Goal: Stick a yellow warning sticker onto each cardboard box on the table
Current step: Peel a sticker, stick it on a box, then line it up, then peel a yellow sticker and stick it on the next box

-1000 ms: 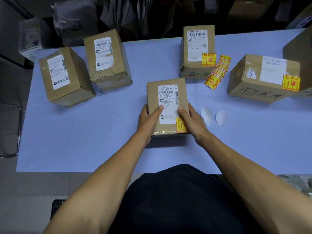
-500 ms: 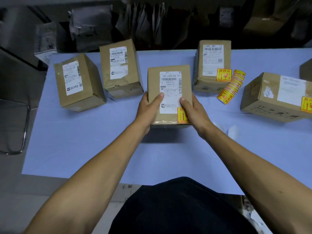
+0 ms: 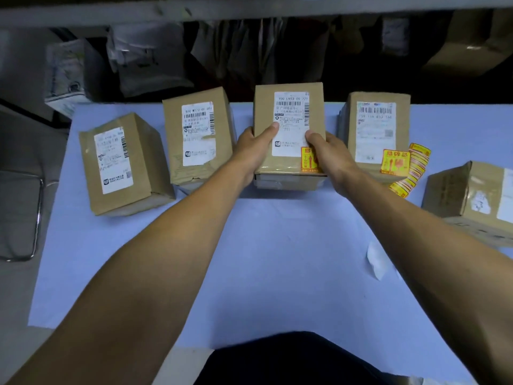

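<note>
Both hands grip the middle cardboard box [image 3: 288, 129] at the far side of the pale blue tabletop [image 3: 277, 259]. The left hand [image 3: 254, 152] wraps its left edge with the thumb lying across the white shipping label [image 3: 291, 123]; the right hand [image 3: 330, 157] clasps the right edge, thumb on the label too, fingers curled closed around the sides. Its yellow warning sticker [image 3: 308, 161] sits at the near right corner of the top face, partly under the right hand, so this box looks done.

The box's long axis runs away from the person, in line with the two labelled boxes to its left. Those, the nearer-left box [image 3: 194, 137] and the far-left box [image 3: 122, 162], show no yellow sticker on the faces visible, so they seem the ones left; they lie leftward, closer to the left hand. The strip of spare stickers [image 3: 413, 170] lies to the right, leaning against the stickered box [image 3: 374, 129], nearer the right hand. Another box [image 3: 472, 195] sits at the right edge.

The boxes are matt brown corrugated card, dented at corners, taped glossily along seams; labels are smooth paper, one torn. A white peeled backing scrap [image 3: 374, 259] lies on the tabletop.
</note>
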Demonstrator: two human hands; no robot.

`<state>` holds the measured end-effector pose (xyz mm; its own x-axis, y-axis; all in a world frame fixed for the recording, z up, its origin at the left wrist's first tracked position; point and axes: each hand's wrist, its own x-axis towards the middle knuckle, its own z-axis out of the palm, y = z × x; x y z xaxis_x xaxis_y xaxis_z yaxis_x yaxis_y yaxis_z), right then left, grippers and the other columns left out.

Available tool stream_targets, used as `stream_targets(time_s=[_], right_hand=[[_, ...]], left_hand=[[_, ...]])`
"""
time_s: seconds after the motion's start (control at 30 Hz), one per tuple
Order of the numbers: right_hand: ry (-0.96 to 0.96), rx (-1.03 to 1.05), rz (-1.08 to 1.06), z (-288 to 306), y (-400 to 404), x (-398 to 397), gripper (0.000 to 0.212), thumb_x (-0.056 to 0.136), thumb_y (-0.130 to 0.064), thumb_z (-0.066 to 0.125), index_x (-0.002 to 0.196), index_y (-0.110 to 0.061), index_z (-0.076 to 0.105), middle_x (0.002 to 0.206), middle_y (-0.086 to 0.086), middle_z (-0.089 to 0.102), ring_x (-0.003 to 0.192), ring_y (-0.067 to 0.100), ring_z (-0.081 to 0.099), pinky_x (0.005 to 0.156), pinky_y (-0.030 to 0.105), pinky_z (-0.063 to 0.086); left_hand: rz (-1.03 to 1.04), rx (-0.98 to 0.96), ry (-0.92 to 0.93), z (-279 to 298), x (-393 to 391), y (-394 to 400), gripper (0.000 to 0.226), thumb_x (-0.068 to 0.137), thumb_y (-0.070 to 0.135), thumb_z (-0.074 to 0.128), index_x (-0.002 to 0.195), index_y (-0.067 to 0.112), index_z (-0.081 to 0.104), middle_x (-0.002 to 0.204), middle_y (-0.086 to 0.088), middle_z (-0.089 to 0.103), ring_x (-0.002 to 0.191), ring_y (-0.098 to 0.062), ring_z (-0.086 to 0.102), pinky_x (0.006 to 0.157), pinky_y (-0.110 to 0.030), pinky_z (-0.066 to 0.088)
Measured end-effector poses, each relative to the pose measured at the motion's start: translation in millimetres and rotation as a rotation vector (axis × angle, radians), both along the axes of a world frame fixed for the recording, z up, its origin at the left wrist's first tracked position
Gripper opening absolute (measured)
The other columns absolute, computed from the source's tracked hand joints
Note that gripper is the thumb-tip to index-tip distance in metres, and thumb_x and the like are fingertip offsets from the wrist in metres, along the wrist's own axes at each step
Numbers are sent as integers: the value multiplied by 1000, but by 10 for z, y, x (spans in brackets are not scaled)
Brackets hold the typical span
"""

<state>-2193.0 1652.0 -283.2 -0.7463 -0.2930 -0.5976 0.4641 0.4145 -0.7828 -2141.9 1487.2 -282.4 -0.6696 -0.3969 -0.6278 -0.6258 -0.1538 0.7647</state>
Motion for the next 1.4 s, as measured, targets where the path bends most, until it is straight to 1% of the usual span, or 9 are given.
stream_targets(time_s=[0.27,0.4,0.57,0.7,0.83,0.9,1.1,1.23,1.4], right_hand=[[45,34,0,-131,-54,-81,37,87,-50,50,120,-35,56,118,-12,69,108,11,65,103,39,48],[100,76,24,-107,-41,-69,41,89,-50,51,124,-31,59,117,-13,69,107,12,65,101,38,49],[340,239,97,47,-55,9,37,95,-41,54,126,-22,59,116,-3,68,100,17,62,84,26,43],[610,407,269,234,-57,60,28,93,-29,56,113,-9,55,116,13,65,105,34,58,72,31,35],[870,580,602,368,-186,221,55,92,-27,61,141,-4,48,149,24,41,138,43,37,108,47,35],[927,564,724,409,-375,332,58,93,-25,61,145,-5,45,154,26,35,142,44,32,112,48,31],[935,500,888,359,-1055,537,60,97,-31,54,150,-5,38,157,25,30,145,40,28,117,41,24],[912,569,943,223,-1292,649,62,102,-42,39,155,-14,24,164,18,16,150,33,21,118,48,20],[884,533,885,134,-1193,904,66,102,-41,43,155,-8,25,163,24,15,149,37,24,119,50,18]], left_hand=[[-16,-87,14,-225,-48,9,67,79,62,61,135,25,54,124,6,69,112,-16,65,101,-43,51],[-52,-243,-15,-132,-46,50,85,87,59,61,154,20,28,148,0,51,132,-21,51,110,-36,42],[-119,-441,-35,82,-94,76,68,95,38,62,150,10,34,145,-10,52,133,-28,49,108,-37,42],[-270,-608,121,351,85,-54,56,94,25,62,146,12,44,147,-11,49,136,-26,45,111,-32,36],[-493,-1019,114,495,480,-477,64,97,35,54,154,17,31,165,-14,18,152,-31,14,120,-45,20],[-567,-1137,-4,466,692,-733,63,99,41,49,155,20,29,166,-12,12,153,-32,7,120,-52,18],[-624,-1139,-166,257,1085,-1247,62,102,50,39,155,21,27,166,-16,5,152,-38,4,121,-52,13],[-597,-1009,-80,160,1120,-1287,66,102,44,44,157,15,22,165,-21,0,150,-40,13,121,-44,18],[-517,-923,-13,93,1273,-1107,69,101,40,49,157,12,21,165,-21,-4,151,-38,15,119,-43,23]])
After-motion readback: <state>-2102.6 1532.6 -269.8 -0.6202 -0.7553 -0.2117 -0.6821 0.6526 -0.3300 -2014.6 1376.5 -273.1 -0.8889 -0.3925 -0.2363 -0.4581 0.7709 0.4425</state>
